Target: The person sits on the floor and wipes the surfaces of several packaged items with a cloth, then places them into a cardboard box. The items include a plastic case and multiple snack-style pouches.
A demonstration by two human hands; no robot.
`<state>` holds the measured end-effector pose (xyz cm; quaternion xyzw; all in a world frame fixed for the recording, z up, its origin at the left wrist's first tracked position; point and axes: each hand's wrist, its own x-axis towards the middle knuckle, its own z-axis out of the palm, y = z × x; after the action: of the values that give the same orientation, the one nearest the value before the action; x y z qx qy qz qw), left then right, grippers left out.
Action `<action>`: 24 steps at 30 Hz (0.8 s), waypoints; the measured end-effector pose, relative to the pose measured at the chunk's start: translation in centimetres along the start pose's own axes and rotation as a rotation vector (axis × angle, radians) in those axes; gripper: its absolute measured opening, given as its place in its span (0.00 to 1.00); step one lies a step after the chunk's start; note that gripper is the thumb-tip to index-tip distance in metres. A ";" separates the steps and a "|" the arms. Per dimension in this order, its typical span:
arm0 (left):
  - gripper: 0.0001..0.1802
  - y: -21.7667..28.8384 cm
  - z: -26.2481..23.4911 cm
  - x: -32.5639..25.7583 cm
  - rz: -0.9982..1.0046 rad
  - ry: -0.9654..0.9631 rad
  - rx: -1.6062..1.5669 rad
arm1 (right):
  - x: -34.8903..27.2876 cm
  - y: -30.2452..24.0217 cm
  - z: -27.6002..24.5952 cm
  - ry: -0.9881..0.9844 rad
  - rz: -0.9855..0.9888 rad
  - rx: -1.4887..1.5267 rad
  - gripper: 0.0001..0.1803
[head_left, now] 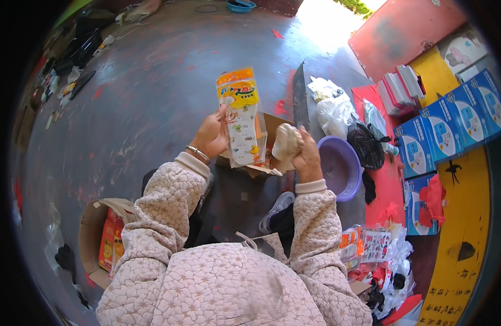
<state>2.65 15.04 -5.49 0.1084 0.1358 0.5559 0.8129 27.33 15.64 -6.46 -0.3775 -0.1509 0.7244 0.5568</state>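
Observation:
My left hand [211, 136] is closed on the left edge of a flat clear plastic packet [242, 122] with an orange and yellow top. White material with small coloured prints shows through its front. In my right hand [308, 157] is a crumpled beige cloth [285, 145], gripped by its right side; how it is folded I cannot tell. Behind and below both lies an open cardboard box [274, 123], its inside mostly hidden by the packet and the cloth.
A purple basin [358, 182] stands right of my right hand, near white [334, 111] and black plastic bags [365, 145]. Blue boxes [446, 130] line the right side. A carton [90, 231] holding red packages sits at lower left. One shoe [276, 211] shows below the box.

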 end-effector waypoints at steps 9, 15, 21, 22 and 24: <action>0.19 -2.4 -0.1 0.1 -0.116 -0.018 0.162 | -1.1 3.1 4.0 -0.160 -0.057 -0.345 0.11; 0.22 -2.6 -0.4 0.8 -0.126 0.066 0.285 | -1.7 3.0 4.5 -0.088 -0.216 -0.286 0.10; 0.30 -4.1 0.9 -0.3 -0.242 -0.231 0.265 | -3.8 3.9 7.6 -0.043 -0.830 -1.150 0.11; 0.31 -4.2 0.9 -0.2 -0.220 -0.196 0.204 | -3.7 4.9 7.9 -0.156 -0.866 -1.223 0.12; 0.31 -4.4 0.9 -0.2 -0.173 -0.124 0.082 | -4.2 5.5 8.2 -0.177 -0.906 -1.245 0.12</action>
<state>6.71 13.21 -6.09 0.1636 0.1168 0.4698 0.8596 18.01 11.59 -2.91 -0.4631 -0.7138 0.2351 0.4699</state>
